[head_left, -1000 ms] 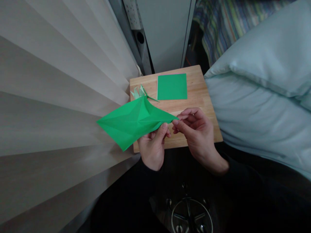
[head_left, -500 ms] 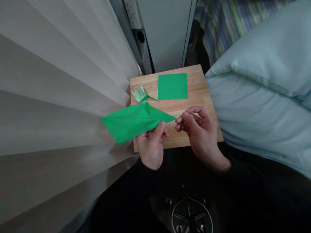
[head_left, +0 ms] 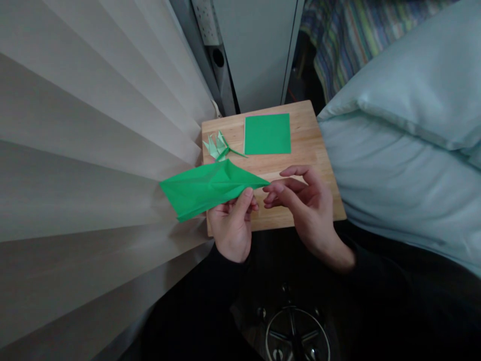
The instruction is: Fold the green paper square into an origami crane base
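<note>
A folded sheet of green origami paper [head_left: 205, 188] hangs above the near left part of a small wooden table, creased along its length and narrowing to a sharp point on the right. My left hand [head_left: 232, 225] pinches its lower edge, thumb on top and the other fingers beneath, partly hidden by the paper. Beside the pointed end is my right hand [head_left: 306, 203], its index finger raised away from the thumb. Its middle fingertips come up to the point; whether they touch it I cannot tell.
On the wooden table [head_left: 304, 130] lie a stack of square green paper [head_left: 267, 134] and a folded green paper figure [head_left: 220, 148]. A pale pleated curtain [head_left: 112, 150] borders the left, light blue bedding [head_left: 406, 135] the right. A chair base [head_left: 296, 333] shows below.
My right hand has moved slightly left and its index finger has lifted off the thumb. The paper's left end has tilted a little and shifted right.
</note>
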